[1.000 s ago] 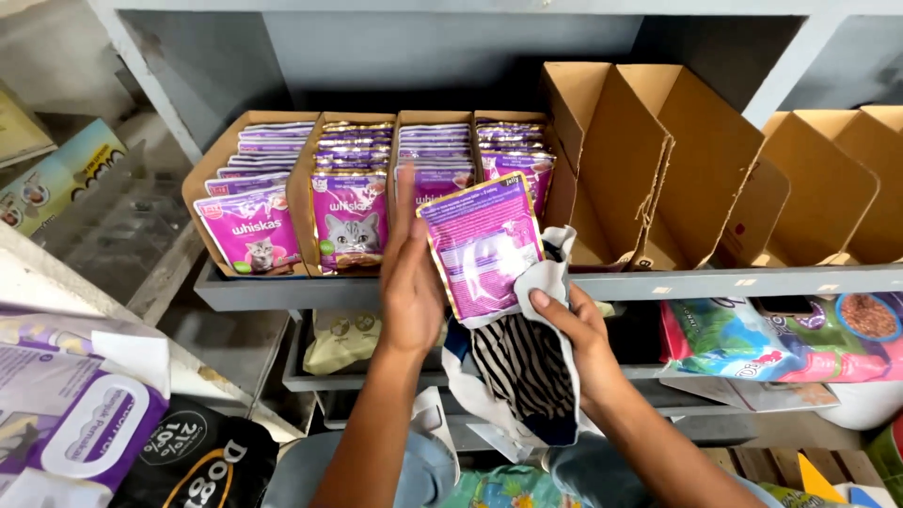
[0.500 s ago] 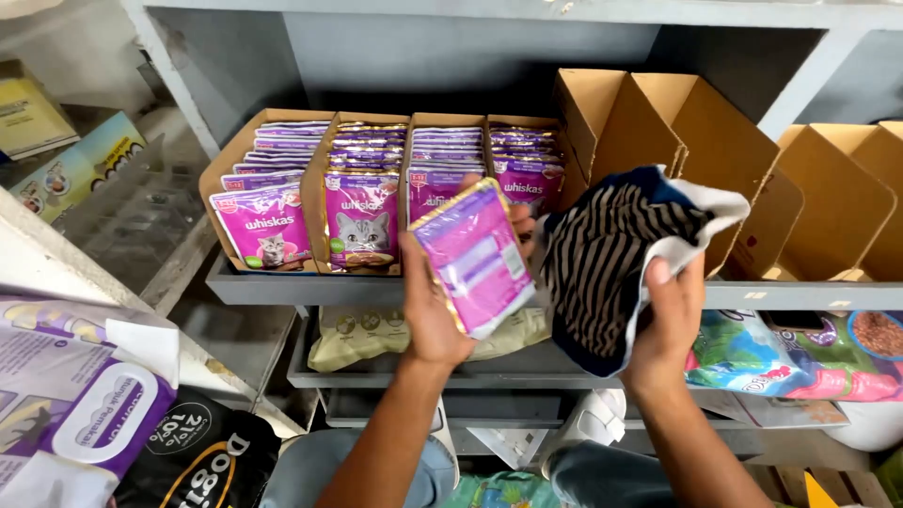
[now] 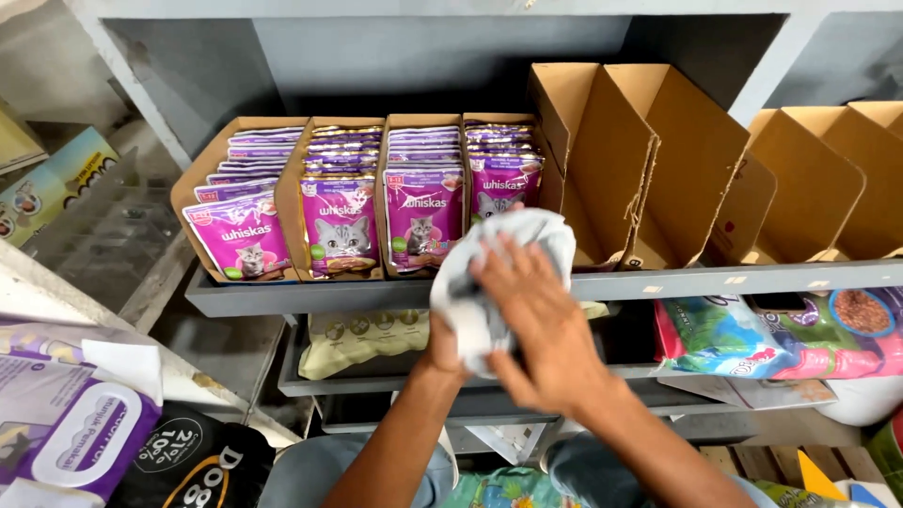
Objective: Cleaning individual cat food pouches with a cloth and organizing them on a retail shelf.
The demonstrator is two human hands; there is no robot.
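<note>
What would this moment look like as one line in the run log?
right hand: pressing white cloth | left hand: under cloth, mostly hidden | behind: purple pouches in cardboard trays on grey shelf

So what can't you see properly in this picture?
- Left hand: head view, mostly hidden behind the white cloth; whether it holds anything under the cloth cannot be told.
- Right hand: blurred, lying over the cloth.
- Pale bag on the lower shelf: the shelf edge above covers its top.
- Colourful bag at right: cut off by the picture's right edge.
- Cardboard boxes: their insides are not visible.
</note>
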